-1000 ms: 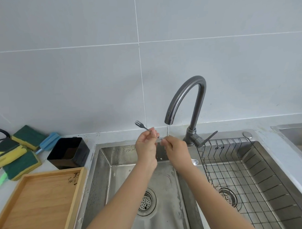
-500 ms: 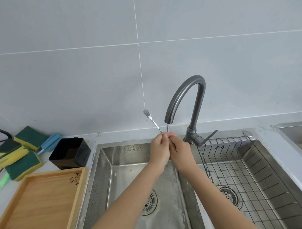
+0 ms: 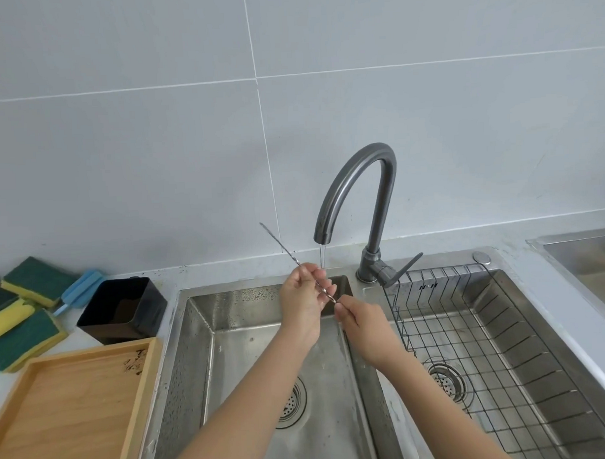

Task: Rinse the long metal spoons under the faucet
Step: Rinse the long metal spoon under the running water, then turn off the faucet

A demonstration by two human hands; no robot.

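Observation:
A long thin metal spoon with a twisted stem slants up to the left, its far tip near the wall. My left hand grips its middle, just under the thin water stream from the dark grey faucet. My right hand pinches the lower end of the stem, a little to the right and nearer me. The spoon's lower end is hidden inside my right fingers. Both hands hover over the left basin of the steel sink.
A wire rack fills the right basin. Left of the sink stand a black square container, a wooden tray and several green-yellow sponges with a blue brush. The faucet lever points right.
My hands have drawn apart along the spoon: the right hand slid down and right, the left stayed under the stream. The upper end has tilted and now points further left.

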